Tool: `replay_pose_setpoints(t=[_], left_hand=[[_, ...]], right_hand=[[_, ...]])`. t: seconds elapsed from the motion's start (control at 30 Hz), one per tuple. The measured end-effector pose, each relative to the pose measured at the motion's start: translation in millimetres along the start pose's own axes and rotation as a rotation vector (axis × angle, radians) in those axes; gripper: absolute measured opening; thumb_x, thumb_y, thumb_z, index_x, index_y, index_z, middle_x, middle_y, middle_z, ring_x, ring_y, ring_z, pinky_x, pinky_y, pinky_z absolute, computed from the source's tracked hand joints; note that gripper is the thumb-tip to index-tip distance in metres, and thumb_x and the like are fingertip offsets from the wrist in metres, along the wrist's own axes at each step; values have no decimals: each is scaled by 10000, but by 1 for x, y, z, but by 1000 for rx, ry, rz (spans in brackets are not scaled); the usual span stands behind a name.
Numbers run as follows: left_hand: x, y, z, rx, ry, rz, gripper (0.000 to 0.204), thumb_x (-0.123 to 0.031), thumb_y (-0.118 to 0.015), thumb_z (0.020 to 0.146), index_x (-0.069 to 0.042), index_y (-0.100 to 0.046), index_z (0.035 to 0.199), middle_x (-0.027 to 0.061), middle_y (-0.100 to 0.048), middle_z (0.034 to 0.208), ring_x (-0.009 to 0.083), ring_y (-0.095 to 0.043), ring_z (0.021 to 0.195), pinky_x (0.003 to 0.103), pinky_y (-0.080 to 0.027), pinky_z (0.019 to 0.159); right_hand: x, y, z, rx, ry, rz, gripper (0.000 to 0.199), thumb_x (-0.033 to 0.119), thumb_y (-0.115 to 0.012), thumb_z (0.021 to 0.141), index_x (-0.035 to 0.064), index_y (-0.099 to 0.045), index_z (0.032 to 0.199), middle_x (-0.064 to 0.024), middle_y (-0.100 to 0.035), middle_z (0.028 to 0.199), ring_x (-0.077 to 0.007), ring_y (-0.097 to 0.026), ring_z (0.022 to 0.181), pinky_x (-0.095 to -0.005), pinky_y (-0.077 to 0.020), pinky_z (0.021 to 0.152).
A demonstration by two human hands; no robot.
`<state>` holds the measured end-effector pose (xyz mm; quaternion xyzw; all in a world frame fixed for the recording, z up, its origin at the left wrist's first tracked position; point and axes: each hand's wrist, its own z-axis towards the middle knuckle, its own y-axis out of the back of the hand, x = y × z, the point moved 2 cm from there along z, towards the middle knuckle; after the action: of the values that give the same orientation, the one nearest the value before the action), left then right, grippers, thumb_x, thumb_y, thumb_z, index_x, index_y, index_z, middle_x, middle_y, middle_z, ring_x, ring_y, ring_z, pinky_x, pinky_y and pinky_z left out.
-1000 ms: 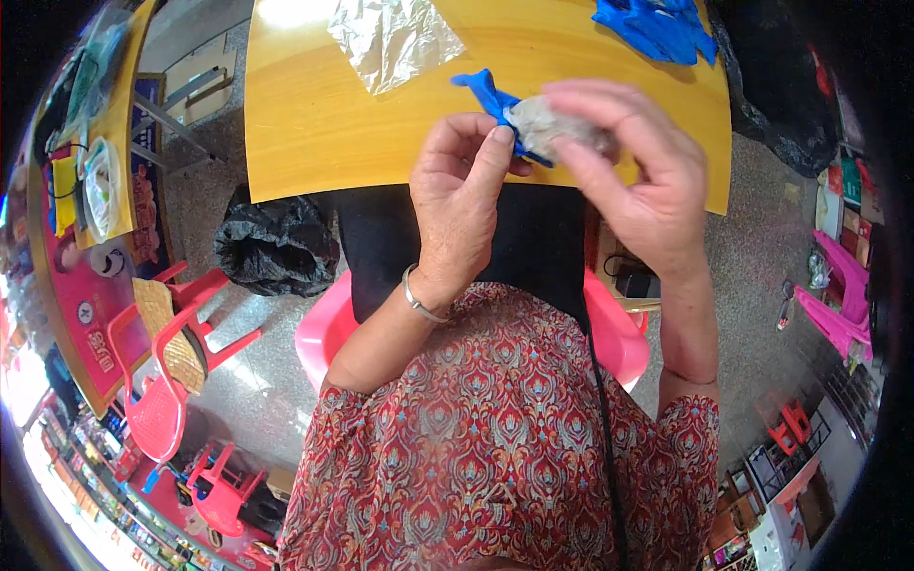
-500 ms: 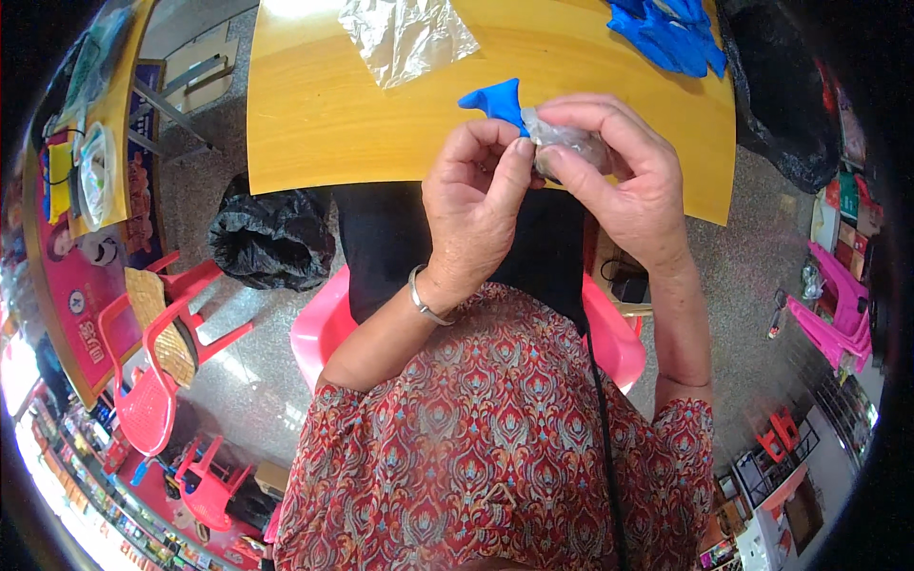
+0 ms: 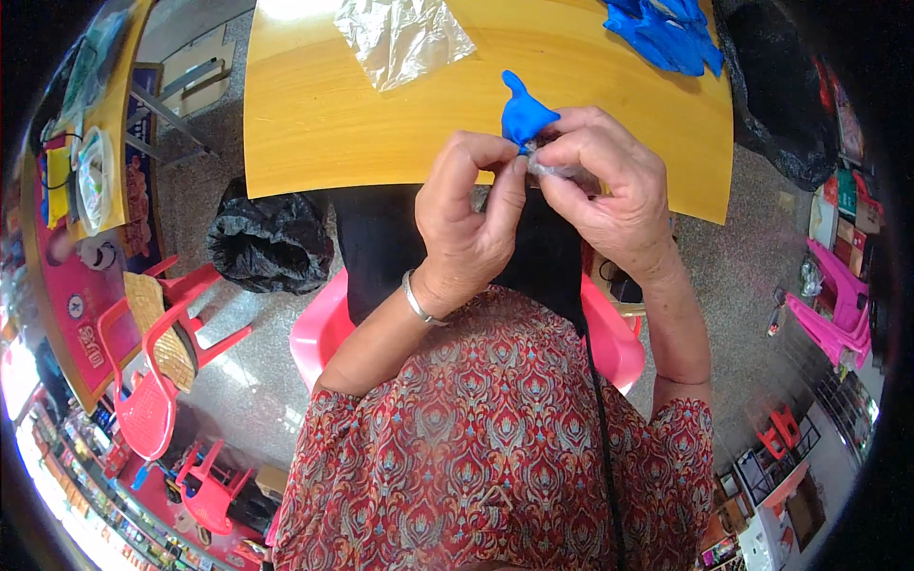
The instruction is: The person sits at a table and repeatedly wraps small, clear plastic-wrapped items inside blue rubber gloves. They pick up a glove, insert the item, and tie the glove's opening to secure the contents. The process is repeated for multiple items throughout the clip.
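Observation:
A small blue piece (image 3: 526,119), smooth and soft-looking with a narrow curved tip, sticks up between my hands over the table's near edge. Thumb and forefinger of my left hand (image 3: 466,205) pinch its lower end. My right hand (image 3: 619,195) is closed on a crumpled wad of clear plastic (image 3: 571,173), right against the blue piece; the fingers partly hide the wad. How the wad and the blue piece join cannot be made out. Farther off, a flat clear plastic bag (image 3: 405,43) lies on the yellow table (image 3: 324,133).
At the table's far right sits a heap of blue pieces (image 3: 662,36). Black plastic bags stand on the floor at the left (image 3: 267,238) and beyond the table's right side. A pink chair (image 3: 152,409) and a second table (image 3: 114,181) are at the left.
The blue piece has turned, its narrow tip swinging from pointing left to pointing up and away. My right fingers have shifted on the plastic, and less of the wad shows.

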<state>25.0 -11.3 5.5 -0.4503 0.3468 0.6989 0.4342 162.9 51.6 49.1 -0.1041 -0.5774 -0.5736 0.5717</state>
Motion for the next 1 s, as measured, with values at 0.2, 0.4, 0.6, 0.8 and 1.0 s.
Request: replay_pose_setpoints(t=[0.2,0.4,0.6,0.8,1.0], left_hand=[[-11,-5,6,14,-197,174,212,92,-663,738,-27,-578,891,120,-596,792,254,-601,685,311,-474,599],[-5,-6,4,67,-136,156,199,34,-690,765,-18,-591,929,112,-607,793,228,-609,694,299,-483,626],[12,10,38,155,447,-428,411,-185,-569,946,29,-485,1287,101,-602,1155,186,-585,1016,325,-457,926],[7,-4,23,358,811,-931,387,-151,-622,913,-5,-501,1250,61,-616,1112,143,-599,995,294,-500,868],[-1,-7,3,234,827,-885,339,-122,-657,884,-47,-541,1194,27,-632,1065,125,-618,935,285,-530,776]], right_hand=[[-5,-8,-4,-203,-181,18,236,16,-692,694,21,-612,916,-127,-653,925,-239,-663,806,-315,-517,710],[-22,-9,-9,-167,-297,153,279,45,-686,769,6,-623,1038,-95,-660,911,-153,-646,821,-278,-514,735],[-32,-1,-12,-81,-467,757,250,55,-692,809,-6,-628,1043,-21,-640,890,-75,-593,810,-234,-502,738],[-22,-9,-6,-245,-296,351,228,41,-675,766,5,-633,988,-55,-644,870,-147,-627,778,-273,-512,711],[-10,-9,-9,-351,-95,11,182,16,-674,706,27,-612,877,-107,-610,842,-265,-628,757,-331,-505,667]])
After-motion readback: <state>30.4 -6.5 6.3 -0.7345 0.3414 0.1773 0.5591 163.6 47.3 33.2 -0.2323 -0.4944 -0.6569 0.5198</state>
